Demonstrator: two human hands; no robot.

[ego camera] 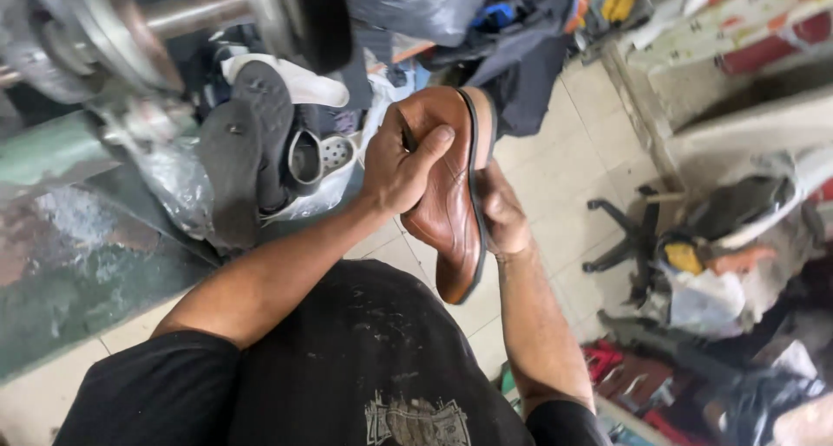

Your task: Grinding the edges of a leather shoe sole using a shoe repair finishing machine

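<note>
Both hands clamp the brown leather shoe [447, 194], left hand [401, 164] over its upper, right hand [503, 216] behind its sole, a firm grip best kept below the grinding wheel [299, 16]

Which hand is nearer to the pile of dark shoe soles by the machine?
The left hand. It clasps the brown shoe's upper on the side facing the soles; the right hand sits behind the shoe's bottom, on the far side.
</note>
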